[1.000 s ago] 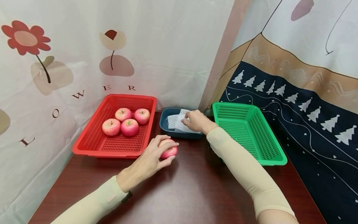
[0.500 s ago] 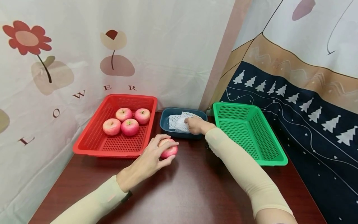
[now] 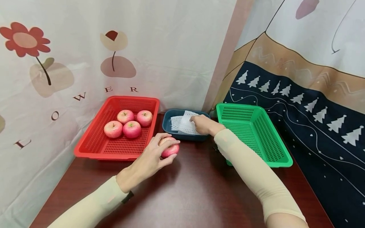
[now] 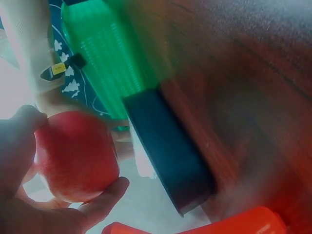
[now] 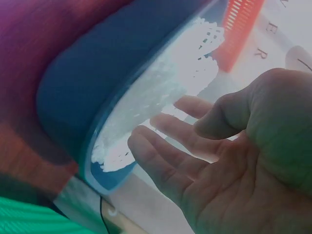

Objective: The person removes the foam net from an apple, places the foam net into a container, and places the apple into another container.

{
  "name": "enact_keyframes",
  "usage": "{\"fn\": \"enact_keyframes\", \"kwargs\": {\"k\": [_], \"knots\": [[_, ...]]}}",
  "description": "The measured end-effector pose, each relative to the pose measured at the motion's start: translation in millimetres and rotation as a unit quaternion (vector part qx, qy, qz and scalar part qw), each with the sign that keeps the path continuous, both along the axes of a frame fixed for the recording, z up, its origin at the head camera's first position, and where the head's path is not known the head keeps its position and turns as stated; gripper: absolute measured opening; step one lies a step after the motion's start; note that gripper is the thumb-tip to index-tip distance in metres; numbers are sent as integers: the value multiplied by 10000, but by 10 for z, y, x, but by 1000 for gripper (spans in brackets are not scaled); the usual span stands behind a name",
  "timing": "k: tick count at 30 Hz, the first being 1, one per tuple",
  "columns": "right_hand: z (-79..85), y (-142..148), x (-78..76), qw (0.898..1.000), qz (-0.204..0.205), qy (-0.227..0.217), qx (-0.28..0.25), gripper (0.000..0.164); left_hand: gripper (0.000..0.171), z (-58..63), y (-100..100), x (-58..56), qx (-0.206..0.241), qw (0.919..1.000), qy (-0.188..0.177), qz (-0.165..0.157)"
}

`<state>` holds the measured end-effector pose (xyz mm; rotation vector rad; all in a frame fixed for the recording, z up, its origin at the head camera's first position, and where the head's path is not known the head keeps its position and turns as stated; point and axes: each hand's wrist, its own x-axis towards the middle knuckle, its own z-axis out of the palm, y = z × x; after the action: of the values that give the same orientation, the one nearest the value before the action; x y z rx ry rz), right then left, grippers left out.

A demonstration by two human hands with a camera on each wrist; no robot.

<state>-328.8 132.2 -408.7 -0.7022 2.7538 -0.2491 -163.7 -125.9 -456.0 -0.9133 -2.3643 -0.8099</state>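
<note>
My left hand (image 3: 148, 156) grips a red apple (image 3: 170, 147) with fingers and thumb around it, above the table in front of the blue basin. In the left wrist view the apple (image 4: 78, 156) sits between thumb and fingers. My right hand (image 3: 206, 124) reaches over the right side of the blue basin (image 3: 182, 136), which holds white foam net sleeves (image 3: 186, 125). In the right wrist view the right hand (image 5: 219, 161) has loosely bent fingers, the thumb apart from most of them, and fingertips right at the white netting (image 5: 151, 92).
A red basket (image 3: 114, 155) at the left holds several apples (image 3: 132, 129). At the right stands a green basket (image 3: 251, 136). All rest on a dark reddish-brown table (image 3: 194, 196), with a printed curtain (image 3: 176, 63) hanging behind.
My right hand has shifted on the netting, its fingers less tucked; the top net sleeve has turned and its far end sits higher. The left hand, still gripping the apple, has moved slightly left and up.
</note>
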Motion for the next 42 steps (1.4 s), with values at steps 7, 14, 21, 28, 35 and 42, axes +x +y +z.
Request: {"fn": "enact_keyframes", "kwargs": {"k": [7, 14, 21, 28, 35, 42], "knots": [[142, 94, 91, 9977, 199, 595, -265, 47, 48, 53, -30, -20, -12, 9999, 110, 28], [216, 230, 162, 9915, 359, 1127, -540, 44, 51, 132, -87, -38, 32, 9999, 67, 98], [278, 283, 250, 9885, 354, 1328, -636, 43, 50, 192, -185, -72, 43, 9996, -49, 277], [341, 345, 411, 9870, 300, 1437, -653, 46, 50, 324, -294, -128, -38, 9994, -78, 342], [345, 435, 557, 9837, 381, 1548, -836, 47, 50, 444, -462, -235, -131, 9978, -454, 465], [343, 578, 659, 9808, 332, 1653, -982, 49, 55, 531, -635, -292, -456, 9893, -1084, 866]]}}
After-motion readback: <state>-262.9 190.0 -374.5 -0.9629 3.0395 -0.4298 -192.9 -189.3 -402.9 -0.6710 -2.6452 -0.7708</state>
